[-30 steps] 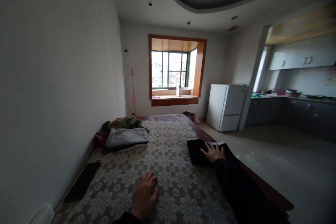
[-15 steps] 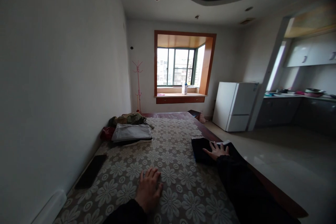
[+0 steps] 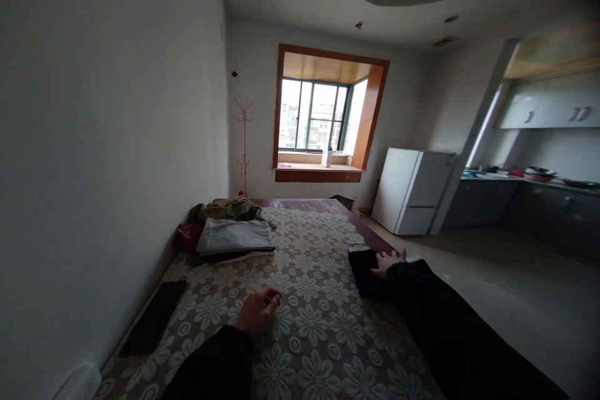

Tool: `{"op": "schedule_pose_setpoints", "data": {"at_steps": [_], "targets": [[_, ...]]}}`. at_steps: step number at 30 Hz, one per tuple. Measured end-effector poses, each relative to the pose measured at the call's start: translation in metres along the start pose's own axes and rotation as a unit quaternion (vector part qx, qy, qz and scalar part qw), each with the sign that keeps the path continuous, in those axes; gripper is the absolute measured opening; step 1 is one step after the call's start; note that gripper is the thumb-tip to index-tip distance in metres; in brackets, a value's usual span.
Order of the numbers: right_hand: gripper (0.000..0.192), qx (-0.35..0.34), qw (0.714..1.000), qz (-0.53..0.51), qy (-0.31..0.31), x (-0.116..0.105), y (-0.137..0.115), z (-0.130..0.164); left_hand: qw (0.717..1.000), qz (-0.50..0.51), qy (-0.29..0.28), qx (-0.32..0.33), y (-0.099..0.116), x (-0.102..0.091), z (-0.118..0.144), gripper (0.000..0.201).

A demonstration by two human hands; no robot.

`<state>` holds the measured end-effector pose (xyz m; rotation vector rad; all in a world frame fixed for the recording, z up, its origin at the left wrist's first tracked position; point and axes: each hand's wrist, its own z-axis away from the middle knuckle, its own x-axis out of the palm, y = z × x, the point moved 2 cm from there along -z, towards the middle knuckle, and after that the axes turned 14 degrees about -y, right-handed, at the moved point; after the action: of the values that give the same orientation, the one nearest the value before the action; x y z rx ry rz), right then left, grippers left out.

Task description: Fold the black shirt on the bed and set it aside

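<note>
Resting flat on a dark folded garment [image 3: 368,272], right hand [image 3: 387,260] has fingers [image 3: 397,255] spread apart, palm down, not clamped on anything. Garment sits at the right edge of the bed [image 3: 323,300], directly under and just left of those fingers. Its long axis looks to run away from the person, roughly along the bed edge; the near end is hidden by the dark sleeve [image 3: 435,319], so full length can't be read.

Left hand [image 3: 257,312] is on the flowered bedcover [image 3: 304,331] near mid-bed, fingers curled loosely together, holding nothing as far as I can tell. Well apart from the garment, which lies to its right and slightly farther out. Right hand is clearly the nearer one: already touching.

Other items relative to the fingers:
- stack of folded clothes [image 3: 234,237], pale grey piece on top, beyond the left fingers and a bit left, near the wall
- rumpled olive and red pieces [image 3: 220,209] just behind that stack
- flat dark slab, maybe a phone or tablet [image 3: 152,325], left of the left fingers by the wall; too dim to tell which

Background: window [image 3: 319,115], white fridge [image 3: 412,190], kitchen counter [image 3: 529,178] far right.

Judgement: any handling of the garment falls to the right hand; the left would have to cross over the bedcover to reach it.
</note>
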<state>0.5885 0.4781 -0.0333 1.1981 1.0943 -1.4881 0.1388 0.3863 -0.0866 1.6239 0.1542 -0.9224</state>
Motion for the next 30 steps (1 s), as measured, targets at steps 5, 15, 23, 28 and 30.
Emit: {"op": "schedule_pose_setpoints", "data": {"at_steps": [5,15,23,28,30], "targets": [[0.034,-0.146,0.987,-0.064,-0.029,-0.003,-0.154,-0.027,1.0,-0.001,-0.008,-0.002,0.0,0.001,-0.001,0.026],[0.019,-0.148,0.951,-0.268,-0.042,0.054,-0.345,-0.056,0.996,0.076,0.025,0.032,-0.004,-0.002,0.0,0.03],[0.023,-0.161,0.875,-0.454,-0.046,0.028,-0.363,-0.046,0.928,0.35,0.128,0.011,-0.024,0.003,-0.021,0.042],[0.029,-0.197,0.779,-0.592,-0.066,0.006,-0.383,-0.001,0.738,0.66,0.143,-0.011,-0.034,-0.01,-0.023,0.052],[0.038,-0.233,0.718,-0.651,-0.079,0.006,-0.374,0.031,0.654,0.746,0.124,0.02,-0.032,-0.024,-0.014,0.052]]}}
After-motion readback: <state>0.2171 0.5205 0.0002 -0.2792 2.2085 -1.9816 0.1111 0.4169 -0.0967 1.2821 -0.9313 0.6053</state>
